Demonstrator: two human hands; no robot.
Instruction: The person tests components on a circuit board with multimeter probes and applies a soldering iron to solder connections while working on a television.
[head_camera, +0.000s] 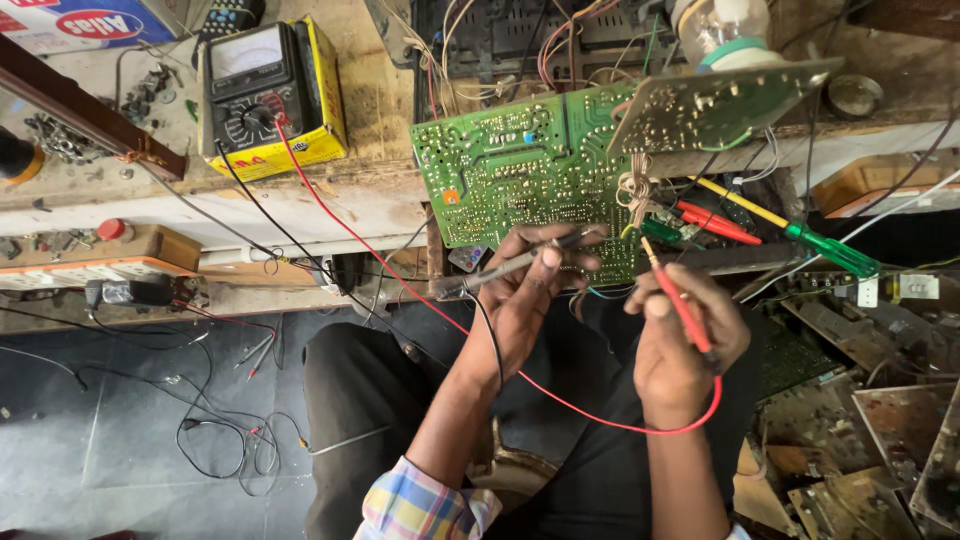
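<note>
Dark trousers (380, 400) below cluttered workbench (330, 195)

A single head-worn camera looks steeply down from above the person's lap, close over the green circuit board (520, 175), which sits centre frame. Beyond the board lies the tabletop (380, 110); below it the floor, probably dark, fills the lower left.

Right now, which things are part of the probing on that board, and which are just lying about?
In use:
left hand holding black probe
right hand holding red probe
green circuit board
yellow multimeter

Lying about:
green-handled screwdriver
red-handled tool
scrap boards
</note>
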